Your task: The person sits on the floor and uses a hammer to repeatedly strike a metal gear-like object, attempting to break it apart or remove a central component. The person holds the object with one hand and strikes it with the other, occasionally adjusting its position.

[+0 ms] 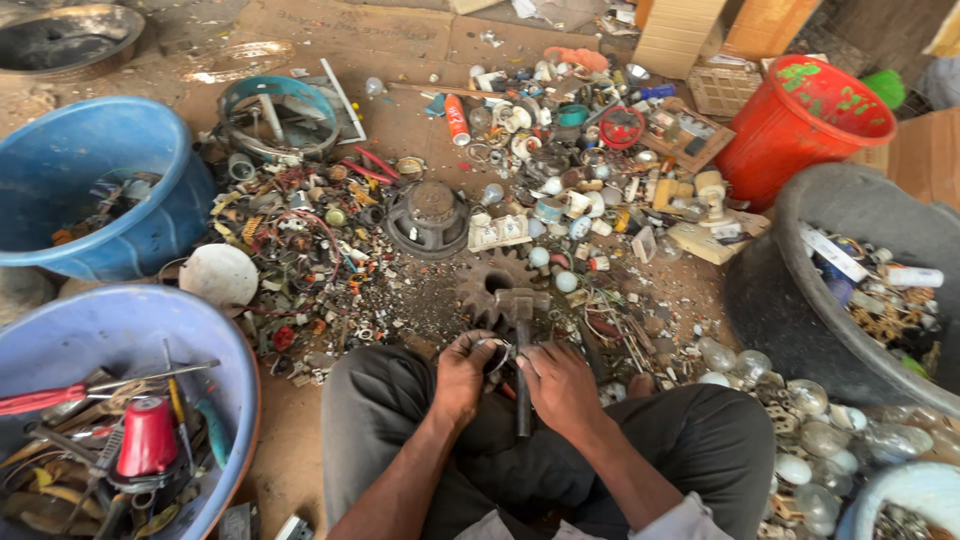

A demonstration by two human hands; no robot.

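Observation:
I sit on the ground with both hands low between my knees. My left hand (462, 375) pinches a small metal ring-like scrap piece (493, 347), and my right hand (557, 385) closes on the same piece from the other side. A hammer (521, 340) lies right between my hands, its dark handle running toward me and its steel head resting against a large rusty gear (492, 283) on the ground just ahead.
Scrap metal, wires, bulb bases and glass bulbs litter the ground. Two blue tubs (60, 160) (110, 320) stand at left, the near one holding tools. A black tub (790, 290) and a red bucket (790, 140) stand at right. A round speaker (430, 215) lies ahead.

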